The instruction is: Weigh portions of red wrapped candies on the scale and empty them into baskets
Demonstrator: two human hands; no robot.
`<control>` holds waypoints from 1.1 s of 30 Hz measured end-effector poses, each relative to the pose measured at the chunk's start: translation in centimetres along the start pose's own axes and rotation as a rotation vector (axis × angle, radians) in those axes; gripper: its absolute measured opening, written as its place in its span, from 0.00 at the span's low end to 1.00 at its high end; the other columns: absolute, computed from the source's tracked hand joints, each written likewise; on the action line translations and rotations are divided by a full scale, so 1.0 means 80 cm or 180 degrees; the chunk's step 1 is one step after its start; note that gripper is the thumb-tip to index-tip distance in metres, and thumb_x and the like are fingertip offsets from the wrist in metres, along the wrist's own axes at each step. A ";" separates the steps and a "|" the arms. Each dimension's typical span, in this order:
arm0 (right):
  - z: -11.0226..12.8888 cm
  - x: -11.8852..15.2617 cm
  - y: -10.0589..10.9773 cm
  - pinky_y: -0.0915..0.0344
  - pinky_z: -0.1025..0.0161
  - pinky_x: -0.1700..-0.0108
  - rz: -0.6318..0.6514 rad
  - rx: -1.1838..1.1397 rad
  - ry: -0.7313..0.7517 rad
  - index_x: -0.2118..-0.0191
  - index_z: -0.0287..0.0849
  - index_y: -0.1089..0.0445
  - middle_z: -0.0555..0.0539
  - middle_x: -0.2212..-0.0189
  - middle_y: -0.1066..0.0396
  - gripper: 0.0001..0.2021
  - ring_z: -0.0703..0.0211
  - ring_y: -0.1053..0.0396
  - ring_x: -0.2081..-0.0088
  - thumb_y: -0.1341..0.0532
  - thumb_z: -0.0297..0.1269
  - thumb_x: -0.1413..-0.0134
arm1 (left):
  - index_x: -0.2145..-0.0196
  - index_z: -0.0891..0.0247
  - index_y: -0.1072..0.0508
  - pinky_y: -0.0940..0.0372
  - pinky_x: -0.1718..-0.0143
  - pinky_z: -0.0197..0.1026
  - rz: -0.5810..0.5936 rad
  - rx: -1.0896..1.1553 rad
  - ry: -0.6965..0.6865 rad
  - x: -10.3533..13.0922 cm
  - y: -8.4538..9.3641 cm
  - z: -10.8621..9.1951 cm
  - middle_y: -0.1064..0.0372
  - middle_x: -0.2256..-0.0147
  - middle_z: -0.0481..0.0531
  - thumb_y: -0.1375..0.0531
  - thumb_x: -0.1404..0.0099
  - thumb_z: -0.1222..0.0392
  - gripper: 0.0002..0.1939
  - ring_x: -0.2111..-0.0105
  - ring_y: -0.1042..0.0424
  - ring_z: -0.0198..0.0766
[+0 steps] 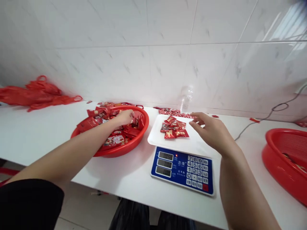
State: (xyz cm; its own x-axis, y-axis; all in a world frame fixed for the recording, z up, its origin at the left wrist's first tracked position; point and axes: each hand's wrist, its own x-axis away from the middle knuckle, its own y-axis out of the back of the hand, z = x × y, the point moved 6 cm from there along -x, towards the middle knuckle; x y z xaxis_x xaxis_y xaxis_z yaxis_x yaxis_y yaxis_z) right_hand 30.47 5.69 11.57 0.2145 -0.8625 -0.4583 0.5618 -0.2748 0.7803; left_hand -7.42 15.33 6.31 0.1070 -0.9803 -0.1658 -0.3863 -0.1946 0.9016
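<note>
My left hand (125,117) reaches over the red plastic basket (144,126), its fingers curled together at the basket's right side. Whatever may be pinched in them is too small to make out. Many red-wrapped packets (130,131) fill that basket. Several small shiny packets (176,127) lie in a loose group on the white pan (155,138) of a digital scale. My right hand (211,129) hovers at the pan's right side, fingers apart and holding nothing. Below the pan sits the scale's blue keypad panel (181,169), with a red light on and dim displays.
Red plastic bags (40,94) lie at the far left by the tiled wall. More red packets (172,112) lie behind the pan, near a clear container (186,97). A second red basket (275,153) stands right, and a grey cable (254,124) crosses the white table (134,179).
</note>
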 end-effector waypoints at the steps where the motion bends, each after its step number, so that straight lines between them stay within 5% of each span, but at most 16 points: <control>1: -0.001 0.000 -0.002 0.35 0.59 0.64 0.0017 0.0014 -0.0001 0.48 0.50 0.33 0.47 0.62 0.25 0.17 0.56 0.28 0.66 0.46 0.46 0.41 | 0.54 0.66 0.30 0.33 0.56 0.48 0.0028 -0.0177 0.0063 -0.001 0.011 0.011 0.31 0.55 0.56 0.43 0.34 0.59 0.12 0.58 0.30 0.42; 5: -0.003 0.000 -0.009 0.36 0.60 0.67 0.0109 0.0051 -0.0058 0.48 0.52 0.34 0.49 0.63 0.24 0.18 0.56 0.27 0.67 0.47 0.50 0.41 | 0.65 0.66 0.26 0.36 0.57 0.40 0.0124 -0.0675 0.0192 -0.003 0.030 0.036 0.26 0.63 0.54 0.43 0.42 0.71 0.08 0.61 0.28 0.42; 10: -0.002 0.001 -0.013 0.36 0.61 0.69 0.0167 0.0153 -0.0027 0.48 0.52 0.33 0.49 0.65 0.24 0.19 0.55 0.27 0.68 0.49 0.51 0.40 | 0.70 0.62 0.26 0.37 0.61 0.38 0.0283 -0.0967 0.0168 -0.004 0.024 0.044 0.25 0.67 0.52 0.41 0.48 0.66 0.06 0.63 0.28 0.43; 22: -0.001 -0.001 -0.024 0.35 0.59 0.67 0.0310 0.0159 -0.0029 0.48 0.54 0.35 0.50 0.62 0.24 0.18 0.55 0.26 0.65 0.49 0.48 0.41 | 0.72 0.60 0.26 0.38 0.60 0.41 0.0534 -0.1185 -0.0115 0.011 -0.009 0.006 0.25 0.65 0.55 0.40 0.47 0.48 0.13 0.63 0.28 0.45; 28: 0.002 0.000 -0.023 0.35 0.59 0.66 0.0335 0.0156 -0.0026 0.48 0.52 0.34 0.50 0.64 0.24 0.18 0.55 0.26 0.64 0.50 0.48 0.41 | 0.79 0.61 0.29 0.38 0.59 0.42 0.0361 -0.1140 -0.0018 0.011 -0.011 0.006 0.26 0.68 0.55 0.42 0.45 0.56 0.09 0.63 0.29 0.45; 33: 0.000 -0.002 -0.025 0.35 0.58 0.65 0.0377 0.0123 -0.0052 0.48 0.53 0.35 0.51 0.62 0.24 0.17 0.55 0.27 0.63 0.50 0.47 0.40 | 0.80 0.61 0.31 0.39 0.65 0.41 0.0162 -0.0771 -0.0050 0.007 0.011 0.004 0.29 0.74 0.52 0.44 0.47 0.60 0.07 0.70 0.30 0.43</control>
State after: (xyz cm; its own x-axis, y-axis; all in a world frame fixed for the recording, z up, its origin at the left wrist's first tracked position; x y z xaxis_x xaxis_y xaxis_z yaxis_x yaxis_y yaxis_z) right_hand 29.37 6.36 10.08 0.2644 -0.8967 -0.3550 0.5021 -0.1863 0.8445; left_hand -8.00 14.62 6.90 0.0781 -0.9894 -0.1221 -0.1597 -0.1333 0.9781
